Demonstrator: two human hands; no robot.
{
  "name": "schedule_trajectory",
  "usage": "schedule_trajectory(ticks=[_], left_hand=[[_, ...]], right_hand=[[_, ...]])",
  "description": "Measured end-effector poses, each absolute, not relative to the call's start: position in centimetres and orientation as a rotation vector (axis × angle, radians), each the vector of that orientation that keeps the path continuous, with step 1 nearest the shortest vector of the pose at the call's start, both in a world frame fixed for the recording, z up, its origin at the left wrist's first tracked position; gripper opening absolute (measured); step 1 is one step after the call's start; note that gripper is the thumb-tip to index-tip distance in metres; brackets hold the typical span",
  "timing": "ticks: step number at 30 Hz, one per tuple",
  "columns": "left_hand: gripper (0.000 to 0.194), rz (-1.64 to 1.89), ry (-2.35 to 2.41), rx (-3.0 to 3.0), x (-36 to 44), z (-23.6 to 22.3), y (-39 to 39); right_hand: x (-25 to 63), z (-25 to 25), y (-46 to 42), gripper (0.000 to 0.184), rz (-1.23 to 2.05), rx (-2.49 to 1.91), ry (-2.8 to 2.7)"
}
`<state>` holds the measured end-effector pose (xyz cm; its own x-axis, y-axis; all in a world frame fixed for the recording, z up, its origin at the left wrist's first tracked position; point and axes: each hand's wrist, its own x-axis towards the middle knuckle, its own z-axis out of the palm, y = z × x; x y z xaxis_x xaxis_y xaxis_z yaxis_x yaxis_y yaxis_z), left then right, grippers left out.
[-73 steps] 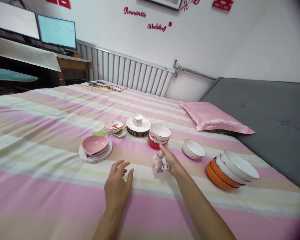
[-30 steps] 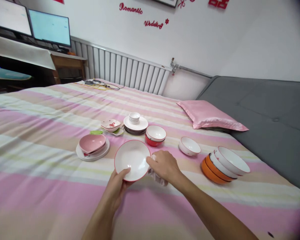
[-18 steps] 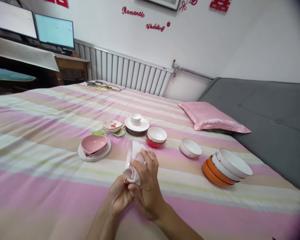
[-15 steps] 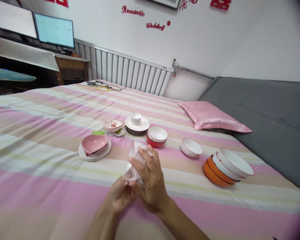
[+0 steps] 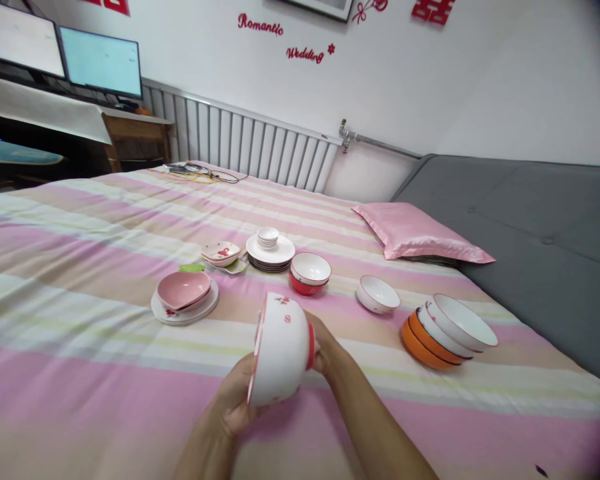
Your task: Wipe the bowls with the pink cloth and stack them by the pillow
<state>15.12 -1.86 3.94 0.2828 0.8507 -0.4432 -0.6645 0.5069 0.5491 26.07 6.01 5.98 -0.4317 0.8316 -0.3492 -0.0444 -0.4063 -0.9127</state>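
Note:
A white bowl (image 5: 283, 350) with a red rim, red foot and small red flower prints is held up on its side above the bed, its opening turned left. My left hand (image 5: 240, 397) is closed on the rim at the lower left. Behind the bowl, my right hand (image 5: 325, 343) is against the red foot and far side, its fingers mostly hidden. The pale pink cloth seen earlier is mostly hidden. Nearby are a stack of red-rimmed bowls (image 5: 310, 270) and a single white bowl (image 5: 379, 295).
Left of the hands, pink heart-shaped dishes (image 5: 184, 290) rest on white plates (image 5: 207, 308). Farther back are small square dishes (image 5: 221, 251) and plates (image 5: 280, 248) topped by tiny bowls (image 5: 267, 237). Large orange and white bowls (image 5: 430, 343) stand right, near a pink pillow (image 5: 420, 233).
The bowl has been turned so its outside and red foot show. My right hand has moved from the bowl's opening and cloth to behind the bowl. The view has shifted slightly.

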Motion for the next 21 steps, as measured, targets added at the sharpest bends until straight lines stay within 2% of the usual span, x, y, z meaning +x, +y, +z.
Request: schedule_trajectory(ticks=[5, 9, 12, 15, 17, 21], left_hand=[[0.016, 1.224, 0.911, 0.212, 14.5, 3.1, -0.8], [0.018, 1.406, 1.027, 0.190, 14.4, 1.7, 0.0], [0.031, 1.515, 1.093, 0.210, 14.8, 1.0, 0.3], [0.049, 1.527, 1.183, 0.326, 15.4, 0.4, 0.3], [0.053, 1.508, 1.234, 0.415, 15.9, 0.1, 0.3], [0.056, 1.424, 1.170, 0.598, 16.0, -0.3, 0.7]], right_hand=[[26.7, 3.3, 4.6, 0.030, 1.684, -1.193, -1.095], [29.2, 4.1, 4.2, 0.031, 1.600, -1.239, -1.131], [30.4, 4.7, 3.2, 0.026, 1.615, -1.197, -1.326], [30.2, 4.2, 2.6, 0.029, 1.553, -1.276, -1.401], [29.8, 3.5, 2.7, 0.032, 1.500, -1.370, -1.315], [30.2, 3.2, 3.5, 0.023, 1.548, -1.458, -1.130]])
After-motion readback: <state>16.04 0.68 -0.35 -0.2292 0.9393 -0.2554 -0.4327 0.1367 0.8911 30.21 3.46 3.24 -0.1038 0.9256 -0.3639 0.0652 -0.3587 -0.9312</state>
